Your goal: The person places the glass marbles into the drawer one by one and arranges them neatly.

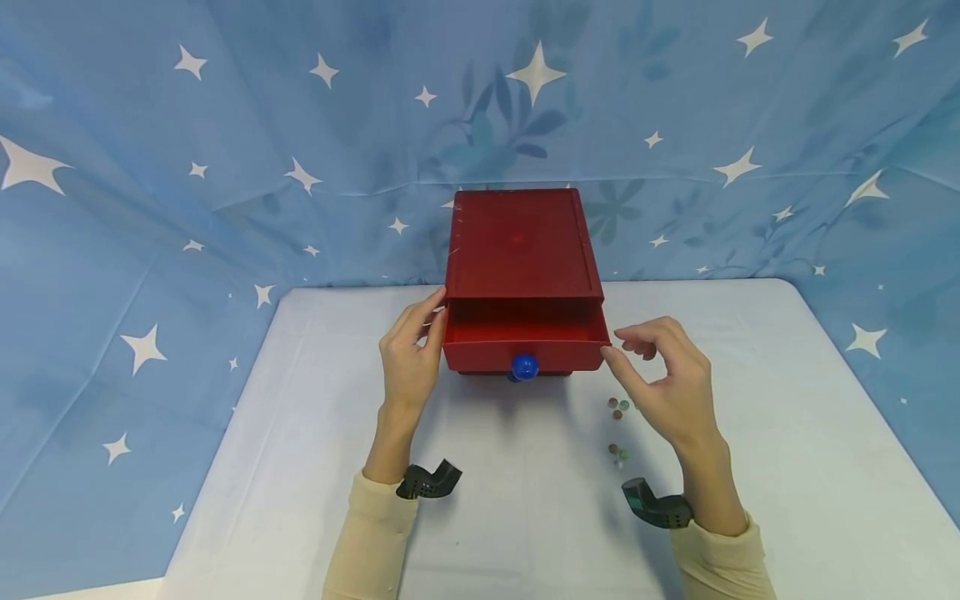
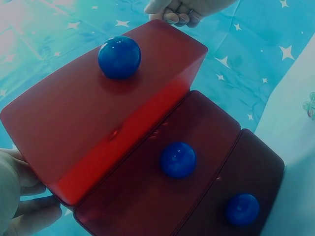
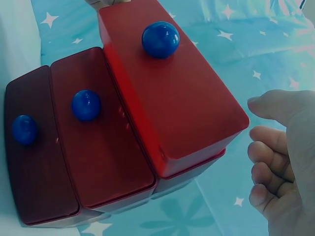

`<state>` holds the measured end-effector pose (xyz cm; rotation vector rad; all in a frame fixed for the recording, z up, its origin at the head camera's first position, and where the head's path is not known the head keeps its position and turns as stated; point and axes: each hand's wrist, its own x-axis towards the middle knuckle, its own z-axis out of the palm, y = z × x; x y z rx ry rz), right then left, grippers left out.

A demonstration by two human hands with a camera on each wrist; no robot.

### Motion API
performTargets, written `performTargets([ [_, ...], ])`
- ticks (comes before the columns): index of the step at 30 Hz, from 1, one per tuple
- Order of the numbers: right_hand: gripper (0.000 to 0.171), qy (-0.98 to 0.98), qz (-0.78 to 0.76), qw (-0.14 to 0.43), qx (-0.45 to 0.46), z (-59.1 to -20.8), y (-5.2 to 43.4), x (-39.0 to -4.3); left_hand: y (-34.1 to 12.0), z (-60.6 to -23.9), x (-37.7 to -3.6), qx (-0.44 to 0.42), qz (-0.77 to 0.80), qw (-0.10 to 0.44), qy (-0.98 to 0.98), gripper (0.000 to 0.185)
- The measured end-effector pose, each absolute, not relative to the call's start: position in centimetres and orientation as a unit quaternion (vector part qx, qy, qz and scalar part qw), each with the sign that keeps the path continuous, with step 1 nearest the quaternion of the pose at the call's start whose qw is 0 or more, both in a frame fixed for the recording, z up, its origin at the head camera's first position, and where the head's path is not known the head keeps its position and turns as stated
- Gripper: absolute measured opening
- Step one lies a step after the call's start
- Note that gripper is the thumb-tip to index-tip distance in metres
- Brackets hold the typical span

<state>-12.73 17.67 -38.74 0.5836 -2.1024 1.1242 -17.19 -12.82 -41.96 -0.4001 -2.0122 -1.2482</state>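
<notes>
A dark red drawer cabinet [image 1: 517, 242] stands at the back of the white table, three drawers high. Its top drawer [image 1: 480, 357] is pulled part way out, showing a bare red inside; a round blue knob [image 1: 525, 367] sits on its front. The middle drawer [image 3: 101, 147] and bottom drawer [image 3: 42, 182] are closed, each with a blue knob. My left hand [image 1: 411, 358] rests its fingertips along the left side of cabinet and drawer. My right hand [image 1: 675, 383] hovers by the drawer's right front corner, thumb tip close to it, fingers loosely bent, holding nothing.
Two small groups of green and brown bead-like pieces [image 1: 617, 406] lie on the white table [image 1: 322, 400], right of the cabinet's front. A blue star-patterned cloth [image 1: 337, 108] hangs directly behind the cabinet. Each wrist wears a black camera mount [image 1: 429, 481].
</notes>
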Motion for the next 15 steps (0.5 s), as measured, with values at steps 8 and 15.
performTargets([
  [8,0.028,-0.813,0.429,0.329,0.215,-39.17,17.87,-12.55,-12.78,-41.88,-17.21,-0.157,-0.486,0.363,-0.779,0.033],
  [15,0.028,-0.816,0.431,0.323,0.212,-39.58,18.06,-12.65,-12.8,-41.95,-17.23,-0.157,-0.485,0.365,-0.779,0.032],
])
